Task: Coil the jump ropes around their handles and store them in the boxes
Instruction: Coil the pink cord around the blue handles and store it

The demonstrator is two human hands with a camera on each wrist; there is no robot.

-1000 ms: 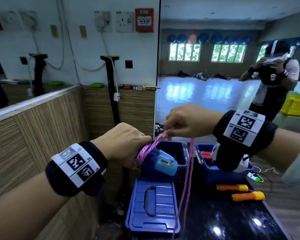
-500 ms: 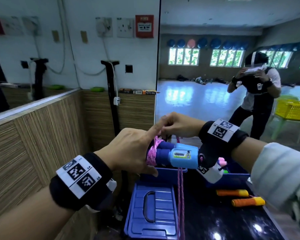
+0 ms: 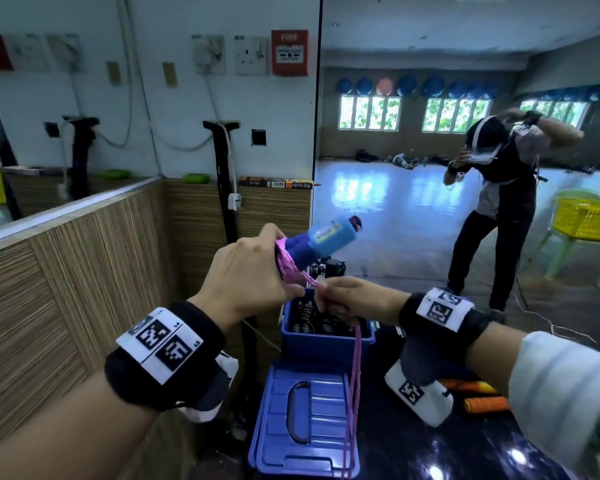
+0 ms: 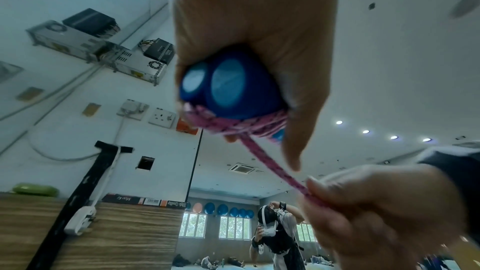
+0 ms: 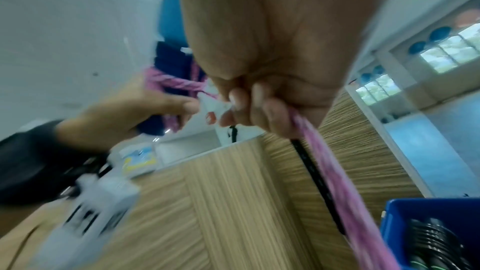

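My left hand [image 3: 253,271] grips two blue jump rope handles [image 3: 323,237] held together, tips pointing up and to the right. Their round ends [image 4: 228,83] show in the left wrist view. Pink rope [image 3: 288,265] is coiled several turns around the handles near my fingers [image 4: 296,147]. My right hand [image 3: 340,299] pinches the pink rope [image 4: 275,169] just below the coil, taut between the hands. The loose rest of the rope [image 3: 355,382] hangs down over the blue box lid [image 3: 305,420]. An open blue box [image 3: 326,344] stands under my hands.
Dark items lie inside the open blue box [image 5: 426,223]. Orange handles [image 3: 482,396] lie on the dark table [image 3: 430,455] at the right. A wood-panelled wall [image 3: 66,289] runs along the left. A person [image 3: 492,202] stands in the mirror beyond, near a yellow basket [image 3: 586,220].
My left hand has tilted the handles upward and raised them. My right hand has dropped from above the handles to below them, pulling the rope down around the coil.
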